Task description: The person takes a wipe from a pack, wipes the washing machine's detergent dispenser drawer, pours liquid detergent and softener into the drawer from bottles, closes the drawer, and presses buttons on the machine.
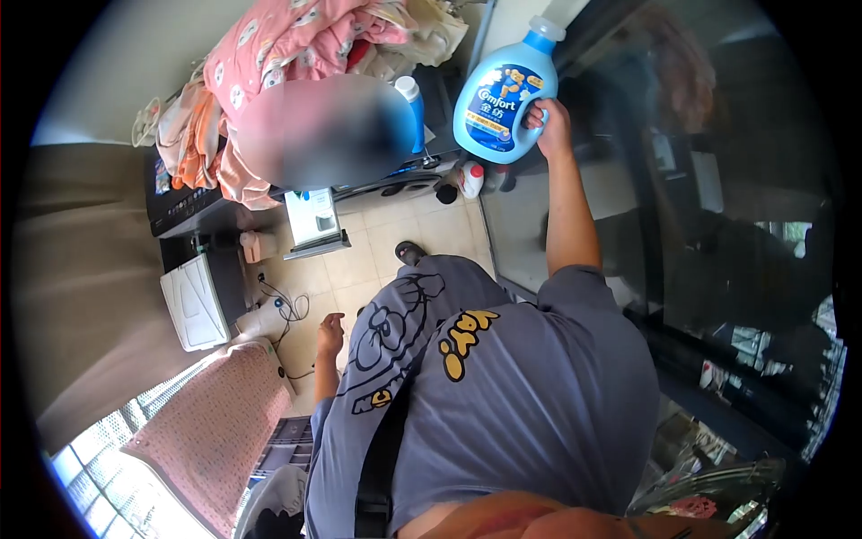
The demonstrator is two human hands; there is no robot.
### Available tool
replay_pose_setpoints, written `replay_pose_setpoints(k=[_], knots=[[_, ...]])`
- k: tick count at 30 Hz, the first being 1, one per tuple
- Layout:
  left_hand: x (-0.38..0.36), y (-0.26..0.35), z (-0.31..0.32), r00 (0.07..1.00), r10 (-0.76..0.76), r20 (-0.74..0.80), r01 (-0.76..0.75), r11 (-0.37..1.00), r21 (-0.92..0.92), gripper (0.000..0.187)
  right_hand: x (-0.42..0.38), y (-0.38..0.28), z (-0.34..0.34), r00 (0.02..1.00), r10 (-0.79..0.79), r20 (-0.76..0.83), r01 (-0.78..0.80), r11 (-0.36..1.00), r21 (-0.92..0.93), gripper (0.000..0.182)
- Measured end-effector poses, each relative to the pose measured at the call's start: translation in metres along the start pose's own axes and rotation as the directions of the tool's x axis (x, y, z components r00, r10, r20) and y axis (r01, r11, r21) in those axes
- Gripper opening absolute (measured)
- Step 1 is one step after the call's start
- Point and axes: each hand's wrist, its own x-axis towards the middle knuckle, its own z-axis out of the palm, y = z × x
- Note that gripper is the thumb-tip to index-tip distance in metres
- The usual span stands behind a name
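My right hand [552, 130] is wrapped round the handle of a light blue Comfort fabric softener bottle [489, 85]. The bottle is held up at arm's length, slightly tilted, and a pale cap tops its blue neck. Low at my side hangs my left hand [330, 334], its fingers loosely bent and apart with nothing in them. Ahead of me, a white detergent drawer [312, 218] is pulled out from the front of a dark machine, with some blue inside it. A smaller blue bottle with a white cap [411, 112] stands on the machine's top.
Pink bedding and clothes [278, 45] are heaped on the dark machines. A blurred patch hides part of the heap. On the tiled floor [359, 256] lie black cables [285, 305]; a red-capped white bottle [470, 180] stands farther off. Dark glass panels [611, 180] line the right.
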Motion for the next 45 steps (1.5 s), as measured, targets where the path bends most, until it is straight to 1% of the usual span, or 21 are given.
replay_pose_setpoints(k=[1,5,6,8,10,12,16,18,19,23,27,31,33,34,35,38,39,40,41,44,45], knots=[[0.000,0.010,-0.006,0.996,0.092,-0.016,-0.092,0.996,-0.021,0.038,-0.006,-0.005,0.004,1.000,0.003,0.023,-0.002,1.000,-0.031,0.011],[0.001,0.092,-0.045,0.973,0.155,-0.172,-0.170,0.983,-0.074,0.043,-0.034,-0.008,0.024,0.946,0.057,0.320,0.063,0.933,-0.355,0.008],[0.005,0.106,-0.054,0.957,0.210,-0.202,-0.231,0.969,-0.084,0.043,-0.040,-0.005,0.033,0.909,0.181,0.375,0.042,0.856,-0.515,0.021],[-0.013,0.174,-0.083,0.939,0.226,-0.258,-0.276,0.945,-0.178,0.033,-0.064,0.019,0.074,0.800,0.282,0.530,0.211,0.694,-0.688,0.042],[-0.028,0.216,-0.103,0.893,0.342,-0.291,-0.405,0.895,-0.190,0.035,-0.089,0.043,0.114,0.631,0.538,0.558,0.152,0.620,-0.770,0.055],[-0.047,0.254,-0.116,0.849,0.431,-0.305,-0.437,0.898,0.053,0.042,-0.100,0.083,0.136,0.512,0.617,0.598,0.367,0.472,-0.801,0.058],[-0.063,0.270,-0.123,0.828,0.501,-0.253,-0.461,0.864,0.201,0.050,-0.136,0.126,0.189,0.328,0.695,0.640,0.522,0.431,-0.736,0.060],[-0.062,0.264,-0.124,0.799,0.531,-0.281,-0.467,0.844,0.264,0.050,-0.139,0.154,0.190,0.315,0.723,0.615,0.470,0.444,-0.763,0.060],[-0.065,0.258,-0.128,0.852,0.458,-0.256,-0.432,0.889,0.151,0.049,-0.141,0.161,0.191,0.309,0.735,0.604,0.456,0.443,-0.772,0.060],[-0.070,0.238,-0.132,0.734,0.609,-0.299,-0.578,0.792,0.195,0.051,-0.145,0.179,0.203,0.266,0.727,0.633,0.511,0.451,-0.732,0.060],[-0.075,0.238,-0.127,0.816,0.512,-0.269,-0.458,0.856,0.241,0.053,-0.148,0.183,0.219,0.248,0.758,0.604,0.531,0.415,-0.739,0.060],[-0.066,0.228,-0.123,0.828,0.457,-0.324,-0.401,0.888,0.226,0.049,-0.152,0.188,0.225,0.265,0.729,0.631,0.565,0.413,-0.714,0.061],[-0.057,0.220,-0.116,0.831,0.407,-0.379,-0.358,0.913,0.196,0.046,-0.160,0.196,0.222,0.352,0.685,0.638,0.593,0.364,-0.718,0.060],[-0.045,0.206,-0.108,0.843,0.382,-0.379,-0.290,0.916,0.279,0.047,-0.165,0.204,0.219,0.394,0.658,0.642,0.605,0.340,-0.720,0.060],[-0.027,0.184,-0.095,0.853,0.356,-0.381,-0.218,0.908,0.359,0.048,-0.171,0.213,0.214,0.420,0.596,0.685,0.724,0.236,-0.649,0.058],[0.017,0.144,-0.074,0.851,0.293,-0.435,-0.141,0.927,0.349,0.058,-0.197,0.226,0.204,0.524,0.475,0.707,0.807,-0.013,-0.590,0.055],[0.025,0.147,-0.074,0.919,0.060,-0.390,-0.037,0.997,0.065,0.062,-0.200,0.235,0.196,0.517,0.393,0.760,0.834,-0.033,-0.551,0.054],[0.032,0.147,-0.073,0.949,-0.159,-0.274,0.101,0.972,-0.213,0.067,-0.201,0.243,0.188,0.506,0.359,0.785,0.850,-0.048,-0.525,0.054],[0.044,0.137,-0.065,0.950,-0.231,-0.210,0.171,0.947,-0.271,0.076,-0.200,0.251,0.181,0.493,0.324,0.808,0.863,-0.063,-0.501,0.054],[0.051,0.118,-0.077,0.904,-0.424,0.048,0.383,0.756,-0.530,0.075,-0.193,0.262,0.160,0.502,0.265,0.823,0.862,-0.072,-0.503,0.055],[0.049,0.109,-0.083,0.900,-0.431,0.059,0.360,0.662,-0.658,0.075,-0.187,0.262,0.156,0.511,0.253,0.822,0.856,-0.066,-0.512,0.056]])
